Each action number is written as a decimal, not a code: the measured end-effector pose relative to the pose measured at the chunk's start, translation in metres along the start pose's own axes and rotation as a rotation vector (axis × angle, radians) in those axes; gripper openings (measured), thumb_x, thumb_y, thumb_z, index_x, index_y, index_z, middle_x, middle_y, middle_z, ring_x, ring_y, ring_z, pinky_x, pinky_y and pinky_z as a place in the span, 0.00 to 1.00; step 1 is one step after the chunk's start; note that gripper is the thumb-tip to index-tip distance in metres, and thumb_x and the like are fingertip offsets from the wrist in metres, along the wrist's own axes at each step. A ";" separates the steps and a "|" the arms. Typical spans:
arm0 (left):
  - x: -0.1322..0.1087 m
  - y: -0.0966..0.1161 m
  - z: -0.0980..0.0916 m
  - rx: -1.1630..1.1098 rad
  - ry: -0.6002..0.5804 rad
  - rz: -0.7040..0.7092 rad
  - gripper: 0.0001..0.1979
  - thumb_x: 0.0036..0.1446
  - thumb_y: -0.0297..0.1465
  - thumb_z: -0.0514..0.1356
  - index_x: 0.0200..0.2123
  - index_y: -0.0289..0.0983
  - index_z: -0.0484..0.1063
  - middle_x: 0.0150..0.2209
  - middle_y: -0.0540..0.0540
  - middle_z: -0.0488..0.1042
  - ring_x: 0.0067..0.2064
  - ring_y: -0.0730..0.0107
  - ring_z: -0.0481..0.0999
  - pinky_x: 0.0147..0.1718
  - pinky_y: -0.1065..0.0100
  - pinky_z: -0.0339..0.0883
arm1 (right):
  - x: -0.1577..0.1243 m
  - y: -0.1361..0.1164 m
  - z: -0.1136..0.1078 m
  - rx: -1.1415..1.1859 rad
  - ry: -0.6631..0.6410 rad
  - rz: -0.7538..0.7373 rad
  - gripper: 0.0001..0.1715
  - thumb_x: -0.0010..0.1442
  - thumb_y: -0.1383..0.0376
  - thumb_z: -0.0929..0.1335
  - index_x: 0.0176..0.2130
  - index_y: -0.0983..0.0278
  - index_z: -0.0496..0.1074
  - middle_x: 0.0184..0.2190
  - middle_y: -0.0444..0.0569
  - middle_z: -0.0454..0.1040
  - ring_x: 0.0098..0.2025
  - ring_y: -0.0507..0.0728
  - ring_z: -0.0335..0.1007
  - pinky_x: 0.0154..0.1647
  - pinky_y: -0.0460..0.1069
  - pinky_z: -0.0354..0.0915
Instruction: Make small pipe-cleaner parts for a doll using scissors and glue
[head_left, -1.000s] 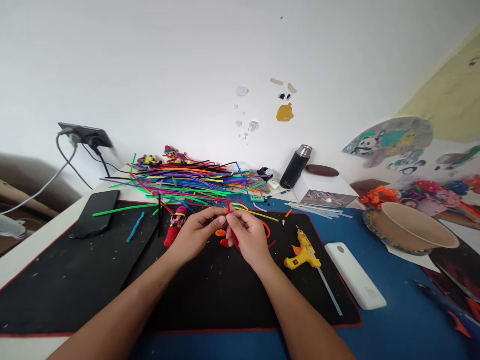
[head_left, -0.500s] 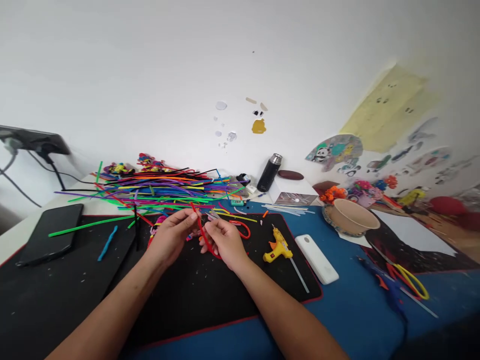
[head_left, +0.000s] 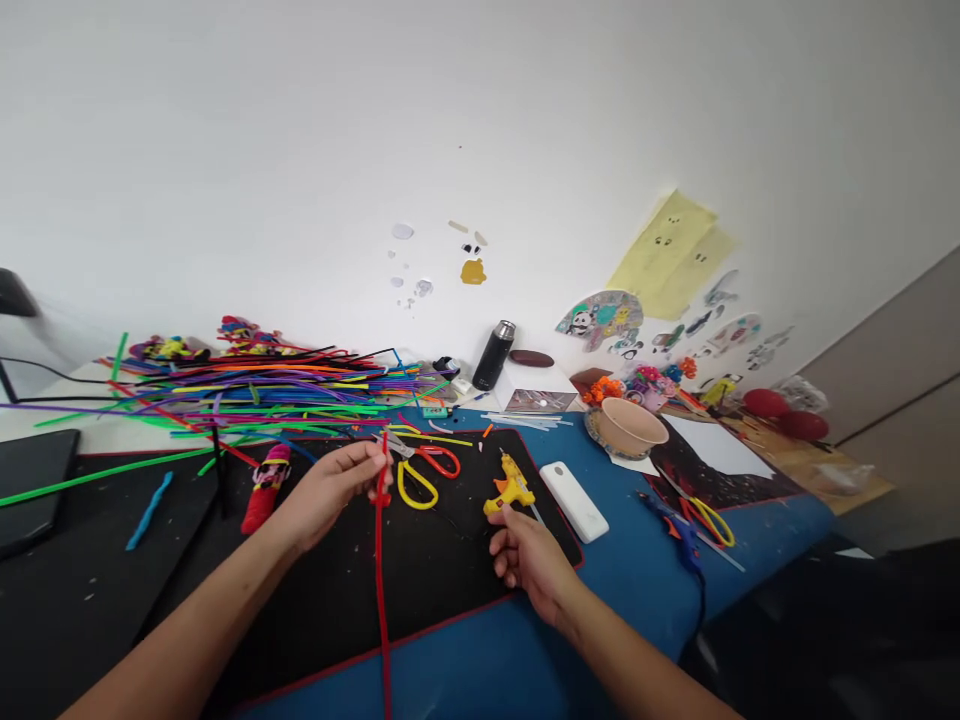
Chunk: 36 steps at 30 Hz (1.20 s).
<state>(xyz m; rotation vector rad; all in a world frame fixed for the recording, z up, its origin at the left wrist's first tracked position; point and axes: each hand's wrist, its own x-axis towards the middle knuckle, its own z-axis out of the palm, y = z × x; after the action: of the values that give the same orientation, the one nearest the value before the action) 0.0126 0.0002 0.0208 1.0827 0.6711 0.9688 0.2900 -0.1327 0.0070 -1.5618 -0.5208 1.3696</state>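
My left hand [head_left: 341, 490] pinches a red pipe cleaner [head_left: 379, 580] between thumb and fingers. Its long end hangs straight down past the mat's front edge. My right hand [head_left: 534, 565] is apart from the pipe cleaner, fingers loosely curled with a gap at the thumb and nothing seen in them. It sits just below the yellow glue gun [head_left: 512, 484]; whether the thumb touches the gun I cannot tell. Scissors with red and yellow handles [head_left: 418, 484] lie beyond and between my hands. A red figure [head_left: 267, 488] made of pipe cleaners lies left of my left hand.
A heap of coloured pipe cleaners [head_left: 285, 385] spreads along the wall. A black flask [head_left: 494, 356] stands beside a white box [head_left: 534, 386]. Right of the black mat [head_left: 315, 620] lie a white power bank [head_left: 574, 502], a bowl [head_left: 632, 428] and a blue glue gun [head_left: 681, 540].
My hands have moved apart, the right one going right towards the yellow glue gun. The red pipe cleaner now hangs long from my left hand. The view has turned right.
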 end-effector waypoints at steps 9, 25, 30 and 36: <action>0.034 -0.047 0.105 0.637 -0.258 0.011 0.12 0.58 0.41 0.61 0.30 0.39 0.75 0.31 0.47 0.79 0.36 0.60 0.76 0.37 0.63 0.65 | 0.008 -0.013 -0.005 0.183 0.048 0.137 0.20 0.76 0.53 0.63 0.45 0.67 0.70 0.31 0.51 0.81 0.22 0.51 0.76 0.20 0.42 0.62; 0.034 -0.075 0.150 0.507 -0.180 0.031 0.18 0.63 0.48 0.56 0.31 0.41 0.71 0.25 0.49 0.74 0.30 0.60 0.76 0.35 0.62 0.69 | 0.027 -0.004 0.008 0.173 0.066 -0.176 0.35 0.59 0.35 0.70 0.29 0.63 0.69 0.19 0.41 0.67 0.15 0.47 0.57 0.14 0.43 0.47; 0.013 -0.049 0.137 0.138 -0.105 0.041 0.19 0.59 0.50 0.64 0.31 0.40 0.71 0.26 0.51 0.73 0.27 0.64 0.74 0.34 0.62 0.71 | 0.031 -0.015 0.036 0.102 0.028 -0.380 0.37 0.55 0.32 0.70 0.27 0.63 0.70 0.19 0.41 0.66 0.17 0.49 0.59 0.15 0.44 0.50; 0.001 -0.025 0.101 0.231 0.059 0.125 0.18 0.59 0.48 0.66 0.31 0.39 0.76 0.31 0.48 0.76 0.35 0.63 0.74 0.39 0.63 0.68 | 0.042 -0.029 0.085 0.165 -0.094 -0.434 0.30 0.55 0.39 0.75 0.31 0.64 0.74 0.23 0.43 0.71 0.22 0.51 0.64 0.19 0.45 0.58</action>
<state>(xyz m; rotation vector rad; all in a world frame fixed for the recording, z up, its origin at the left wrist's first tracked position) 0.1054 -0.0448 0.0321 1.3160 0.7853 1.0518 0.2311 -0.0541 0.0176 -1.1701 -0.7364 1.1215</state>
